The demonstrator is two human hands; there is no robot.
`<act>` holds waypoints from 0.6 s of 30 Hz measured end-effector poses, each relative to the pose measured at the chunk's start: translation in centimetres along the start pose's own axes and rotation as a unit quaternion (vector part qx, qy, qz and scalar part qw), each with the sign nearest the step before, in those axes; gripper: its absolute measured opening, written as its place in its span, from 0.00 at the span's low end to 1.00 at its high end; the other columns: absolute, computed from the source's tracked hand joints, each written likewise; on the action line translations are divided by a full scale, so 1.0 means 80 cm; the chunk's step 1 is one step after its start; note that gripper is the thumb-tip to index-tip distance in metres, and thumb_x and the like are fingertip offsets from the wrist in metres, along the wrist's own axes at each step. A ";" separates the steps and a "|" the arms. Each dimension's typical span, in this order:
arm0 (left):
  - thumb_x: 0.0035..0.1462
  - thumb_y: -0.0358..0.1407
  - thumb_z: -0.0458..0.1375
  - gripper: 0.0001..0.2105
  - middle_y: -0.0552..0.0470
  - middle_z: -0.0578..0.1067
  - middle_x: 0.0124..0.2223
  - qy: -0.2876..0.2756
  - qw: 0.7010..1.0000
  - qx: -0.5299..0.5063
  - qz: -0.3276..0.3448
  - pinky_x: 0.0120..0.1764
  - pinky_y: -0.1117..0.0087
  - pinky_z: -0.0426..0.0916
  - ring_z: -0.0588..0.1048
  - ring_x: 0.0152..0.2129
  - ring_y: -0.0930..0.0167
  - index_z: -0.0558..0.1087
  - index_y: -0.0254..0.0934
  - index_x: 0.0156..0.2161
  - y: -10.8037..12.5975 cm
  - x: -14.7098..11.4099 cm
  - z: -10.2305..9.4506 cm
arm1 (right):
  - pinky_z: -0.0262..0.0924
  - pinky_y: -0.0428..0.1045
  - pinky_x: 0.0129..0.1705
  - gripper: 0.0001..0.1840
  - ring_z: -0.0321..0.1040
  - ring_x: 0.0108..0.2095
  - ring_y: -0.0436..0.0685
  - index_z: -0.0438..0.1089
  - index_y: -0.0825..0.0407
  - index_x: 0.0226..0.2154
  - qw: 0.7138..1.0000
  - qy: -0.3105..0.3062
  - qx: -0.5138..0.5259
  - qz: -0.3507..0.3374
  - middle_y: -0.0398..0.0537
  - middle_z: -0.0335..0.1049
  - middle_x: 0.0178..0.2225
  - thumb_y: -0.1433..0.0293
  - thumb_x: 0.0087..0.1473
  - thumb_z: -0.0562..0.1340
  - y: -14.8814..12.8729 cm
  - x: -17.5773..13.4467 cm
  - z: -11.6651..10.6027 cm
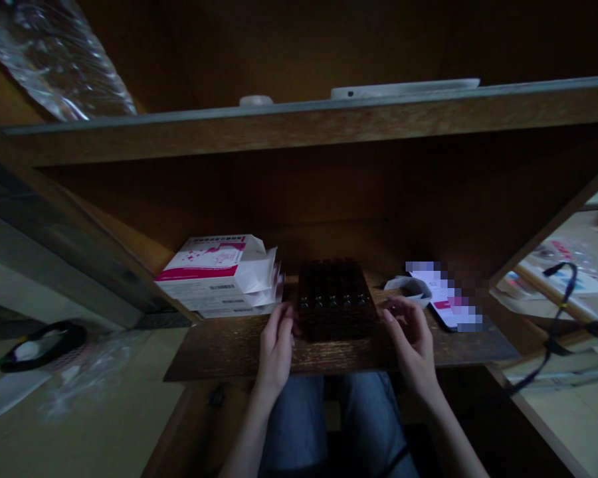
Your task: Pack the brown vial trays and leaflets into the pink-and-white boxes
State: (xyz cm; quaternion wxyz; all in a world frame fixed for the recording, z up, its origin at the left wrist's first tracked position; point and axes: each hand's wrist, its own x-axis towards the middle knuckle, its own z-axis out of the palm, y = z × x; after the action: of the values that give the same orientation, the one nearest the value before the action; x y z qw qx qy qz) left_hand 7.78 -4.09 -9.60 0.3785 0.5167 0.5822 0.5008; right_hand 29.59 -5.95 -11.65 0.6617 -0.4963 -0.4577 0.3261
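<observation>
A dark brown, glossy block (335, 299) with raised ribs and a row of small shiny marks along its front lies on the wooden shelf board (339, 358). It may be a stack of thin pieces, but the dim light hides the detail. My left hand (278, 345) is by the block's left side, fingers loosely bent, and I cannot tell if the fingertips touch it. To the right of the block, my right hand (412, 335) is half curled with thumb and fingers apart, nothing between them. Just behind that hand is a small grey-white strip or wrapper (409, 287).
White and magenta cardboard boxes (219, 272) are stacked left of the block. At the right lies a lit phone (441, 292). An upper shelf edge (299, 133) crosses above, holding a flat white item (403, 88). A black cable (553, 345) hangs at far right.
</observation>
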 end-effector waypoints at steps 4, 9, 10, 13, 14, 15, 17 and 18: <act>0.63 0.51 0.50 0.24 0.48 0.69 0.63 0.017 0.998 -0.001 0.055 0.60 0.62 0.62 0.66 0.60 0.64 0.69 0.40 0.58 0.028 0.005 0.005 | 0.52 0.59 0.62 0.23 0.60 0.59 0.61 0.64 0.43 0.58 0.997 -0.051 -0.032 -0.037 0.50 0.64 0.60 0.61 0.61 0.60 -0.010 0.003 0.001; 0.64 0.51 0.49 0.27 0.52 0.57 0.70 -0.037 0.998 -0.023 0.049 0.69 0.59 0.42 0.49 0.69 0.65 0.63 0.42 0.64 0.047 0.008 0.012 | 0.43 0.61 0.69 0.27 0.51 0.67 0.60 0.59 0.40 0.64 0.990 -0.127 -0.028 -0.049 0.46 0.55 0.68 0.61 0.64 0.58 -0.019 0.008 0.010; 0.64 0.51 0.50 0.28 0.52 0.56 0.71 -0.045 0.997 -0.024 0.050 0.69 0.60 0.42 0.48 0.70 0.65 0.62 0.42 0.65 0.047 0.009 0.013 | 0.41 0.61 0.70 0.27 0.50 0.68 0.60 0.58 0.40 0.65 0.988 -0.142 -0.022 -0.050 0.45 0.54 0.68 0.62 0.64 0.58 -0.020 0.009 0.011; 0.61 0.50 0.55 0.34 0.52 0.50 0.73 -0.062 0.995 -0.028 0.074 0.69 0.59 0.40 0.45 0.70 0.65 0.53 0.44 0.69 0.042 0.009 0.015 | 0.38 0.60 0.71 0.26 0.47 0.69 0.58 0.59 0.40 0.64 0.984 -0.167 -0.012 -0.060 0.43 0.53 0.69 0.63 0.64 0.58 -0.020 0.012 0.014; 0.61 0.49 0.57 0.36 0.52 0.48 0.73 -0.067 0.993 -0.029 0.089 0.69 0.59 0.39 0.45 0.70 0.65 0.49 0.45 0.70 0.041 0.010 0.015 | 0.38 0.60 0.71 0.26 0.47 0.69 0.57 0.60 0.39 0.64 0.983 -0.170 -0.012 -0.063 0.42 0.52 0.69 0.63 0.65 0.58 -0.019 0.012 0.013; 0.60 0.48 0.57 0.38 0.52 0.47 0.73 -0.073 0.991 -0.028 0.107 0.69 0.59 0.39 0.44 0.70 0.65 0.47 0.46 0.70 0.039 0.010 0.014 | 0.37 0.60 0.71 0.26 0.46 0.70 0.57 0.60 0.38 0.64 0.983 -0.172 -0.013 -0.064 0.41 0.52 0.69 0.63 0.65 0.58 -0.019 0.013 0.012; 0.59 0.47 0.59 0.38 0.52 0.47 0.73 -0.096 0.986 -0.010 0.139 0.69 0.58 0.39 0.44 0.70 0.64 0.47 0.48 0.70 0.038 0.012 0.012 | 0.37 0.60 0.71 0.26 0.45 0.70 0.57 0.59 0.37 0.64 0.982 -0.179 -0.014 -0.059 0.40 0.51 0.69 0.63 0.64 0.58 -0.016 0.013 0.010; 0.58 0.47 0.61 0.39 0.52 0.48 0.73 -0.110 0.982 0.004 0.150 0.69 0.58 0.40 0.45 0.70 0.64 0.49 0.48 0.70 0.038 0.013 0.011 | 0.37 0.60 0.71 0.27 0.45 0.70 0.57 0.58 0.36 0.64 0.981 -0.185 -0.015 -0.055 0.39 0.51 0.69 0.63 0.64 0.58 -0.015 0.014 0.008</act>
State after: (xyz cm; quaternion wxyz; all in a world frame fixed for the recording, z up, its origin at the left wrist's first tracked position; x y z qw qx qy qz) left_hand 9.11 -3.01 -6.72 0.3586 0.6517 0.4545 0.4900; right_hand 29.35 -5.11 -10.14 0.5752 -0.4113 -0.6034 0.3687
